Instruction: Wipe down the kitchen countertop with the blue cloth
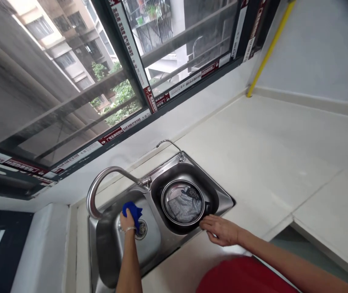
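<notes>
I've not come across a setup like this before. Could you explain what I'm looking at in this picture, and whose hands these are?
There is no machine here: a person is working with two bare hands. The single picture comes from a camera worn on that person's head, looking forward and down.

Set into a pale counter is a steel sink with two basins, a large curved tap and a thinner tap. A round pot sits in the right basin, with grey patterned cloth inside.

The left hand holds a blue cloth over the left basin. The right hand is at the sink's front edge, close to the pot; whether it grips anything is unclear.
</notes>
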Demonstrator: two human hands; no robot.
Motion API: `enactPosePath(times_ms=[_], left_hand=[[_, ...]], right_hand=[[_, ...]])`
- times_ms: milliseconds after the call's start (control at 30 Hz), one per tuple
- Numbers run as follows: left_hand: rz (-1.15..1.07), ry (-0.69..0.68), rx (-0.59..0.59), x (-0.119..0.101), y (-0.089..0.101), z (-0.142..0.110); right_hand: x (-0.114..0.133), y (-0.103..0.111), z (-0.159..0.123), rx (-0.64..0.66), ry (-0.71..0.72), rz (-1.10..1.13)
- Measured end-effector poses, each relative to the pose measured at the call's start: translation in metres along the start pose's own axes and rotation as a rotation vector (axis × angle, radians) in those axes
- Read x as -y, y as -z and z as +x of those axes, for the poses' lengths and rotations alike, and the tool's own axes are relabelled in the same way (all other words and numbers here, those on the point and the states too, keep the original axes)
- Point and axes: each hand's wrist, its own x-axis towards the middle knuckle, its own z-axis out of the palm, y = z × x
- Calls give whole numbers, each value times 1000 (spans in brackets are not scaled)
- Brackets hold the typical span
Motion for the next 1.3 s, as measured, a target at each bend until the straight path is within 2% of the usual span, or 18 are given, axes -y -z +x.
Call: enactPosePath(times_ms=[167, 300, 500, 900, 1067, 1300], left_hand=[[-75, -261, 32, -50, -32, -17], [-12, -324, 72, -76, -49, -38], [165, -411, 134, -79, -38, -43], [428, -556, 257, -88, -24, -30], [470, -595, 257, -88, -22, -32], [494, -575, 213, -90, -32, -41]], right_hand=[[-1, -3, 0, 1, 6, -5], [-2, -4, 1, -5, -2, -17], [-2, -3, 4, -30, 21, -14], [-3, -5, -1, -6, 11, 52], [-3, -5, -2, 7, -3, 68], [-3, -7, -3, 6, -12, 81]])
